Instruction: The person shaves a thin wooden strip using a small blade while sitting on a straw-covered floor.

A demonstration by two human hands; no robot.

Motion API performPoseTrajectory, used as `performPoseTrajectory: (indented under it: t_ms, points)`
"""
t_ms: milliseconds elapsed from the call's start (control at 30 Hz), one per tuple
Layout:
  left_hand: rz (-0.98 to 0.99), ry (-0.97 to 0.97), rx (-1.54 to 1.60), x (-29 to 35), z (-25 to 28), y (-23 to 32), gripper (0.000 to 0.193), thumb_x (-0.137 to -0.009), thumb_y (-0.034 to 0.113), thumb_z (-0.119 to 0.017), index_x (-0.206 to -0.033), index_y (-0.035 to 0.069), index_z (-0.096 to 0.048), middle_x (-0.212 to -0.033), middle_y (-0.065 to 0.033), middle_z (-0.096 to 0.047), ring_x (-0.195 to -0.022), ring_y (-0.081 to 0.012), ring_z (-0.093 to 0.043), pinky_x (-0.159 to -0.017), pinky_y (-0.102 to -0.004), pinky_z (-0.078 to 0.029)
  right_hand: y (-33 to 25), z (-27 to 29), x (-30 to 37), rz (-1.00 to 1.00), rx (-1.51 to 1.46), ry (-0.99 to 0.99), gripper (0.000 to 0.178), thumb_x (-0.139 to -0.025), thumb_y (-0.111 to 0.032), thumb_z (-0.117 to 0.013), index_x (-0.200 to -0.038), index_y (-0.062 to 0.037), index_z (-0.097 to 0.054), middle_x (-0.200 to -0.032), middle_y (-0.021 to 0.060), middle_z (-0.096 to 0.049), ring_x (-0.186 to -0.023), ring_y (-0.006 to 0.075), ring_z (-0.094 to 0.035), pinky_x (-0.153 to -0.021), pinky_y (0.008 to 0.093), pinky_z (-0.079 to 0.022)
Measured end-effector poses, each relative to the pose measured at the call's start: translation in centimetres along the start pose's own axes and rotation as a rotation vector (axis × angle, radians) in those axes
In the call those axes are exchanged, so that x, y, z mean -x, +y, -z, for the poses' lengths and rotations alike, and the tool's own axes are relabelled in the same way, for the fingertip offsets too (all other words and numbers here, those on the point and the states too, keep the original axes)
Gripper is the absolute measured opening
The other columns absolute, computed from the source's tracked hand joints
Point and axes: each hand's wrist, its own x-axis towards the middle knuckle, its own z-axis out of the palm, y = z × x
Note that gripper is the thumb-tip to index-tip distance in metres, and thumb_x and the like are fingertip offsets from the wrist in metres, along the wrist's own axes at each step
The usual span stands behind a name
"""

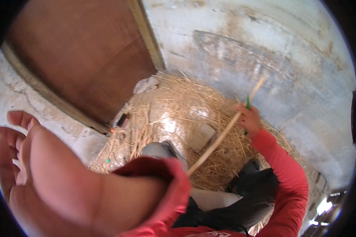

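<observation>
I'd steady the pale stick (pixel 219 141) beside my right hand (pixel 250 120), curled round a green tool (pixel 248 102); left hand (pixel 47 170) half-spread, apparently empty.

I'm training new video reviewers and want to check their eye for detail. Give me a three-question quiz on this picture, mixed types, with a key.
1. True or false: the left hand appears larger in the picture than the right hand.

2. What is at the right hand?
A: a rope
B: a pale stick
C: a cup

3. Fill in the gap: loose ____ lies strewn on the floor near the brown door.

Key:
1. True
2. B
3. straw
</observation>
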Motion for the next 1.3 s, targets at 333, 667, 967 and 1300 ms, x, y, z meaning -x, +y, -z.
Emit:
performPoseTrajectory:
  t_ms: [333,667,967,1300]
  points:
    - [0.156,0.174,-0.691,3.6,-4.0,7.1,0.050,-0.087,0.014,-0.064,-0.130,-0.002,-0.046,-0.129,-0.0157,-0.053,-0.125,-0.0258,-0.049,-0.108,-0.0456,-0.039,-0.8,-0.8,0.9,0.009,0.051,0.028,0.019,-0.097,-0.024,-0.064,-0.091,-0.0064,-0.057,-0.057,-0.0041,-0.040,-0.039,0.0071,-0.034,-0.035,0.0258,-0.026]
    - [0.376,0.216,0.165,10.4,-9.9,8.9,0.035,-0.095,0.007,-0.060,-0.129,0.016,-0.055,-0.131,0.0020,-0.055,-0.125,-0.0102,-0.048,-0.106,-0.0341,-0.035,-2.0,0.2,1.8,0.065,-0.024,0.011,0.018,-0.097,-0.020,-0.065,-0.096,-0.0024,-0.062,-0.059,-0.0055,-0.042,-0.044,0.0052,-0.037,-0.040,0.0241,-0.026]
    - [-0.183,-0.389,-0.234,11.9,-6.4,7.7,0.039,-0.098,0.021,-0.060,-0.136,0.021,-0.055,-0.143,0.0052,-0.048,-0.138,-0.0154,-0.036,-0.104,-0.0466,-0.036,-2.5,1.0,2.4,0.100,0.010,-0.033,0.014,-0.096,-0.019,-0.064,-0.096,-0.0053,-0.064,-0.060,-0.0060,-0.044,-0.045,0.0041,-0.037,-0.040,0.0237,-0.026]
    - [0.093,-0.457,0.121,20.0,-4.6,-0.5,0.057,-0.081,0.022,-0.073,-0.128,0.002,-0.048,-0.120,-0.0124,-0.057,-0.112,-0.0252,-0.054,-0.099,-0.0395,-0.043,-3.1,0.4,2.9,0.110,-0.008,-0.035,0.015,-0.096,-0.021,-0.066,-0.092,-0.0076,-0.063,-0.064,-0.0066,-0.045,-0.051,0.0035,-0.039,-0.046,0.0227,-0.028]
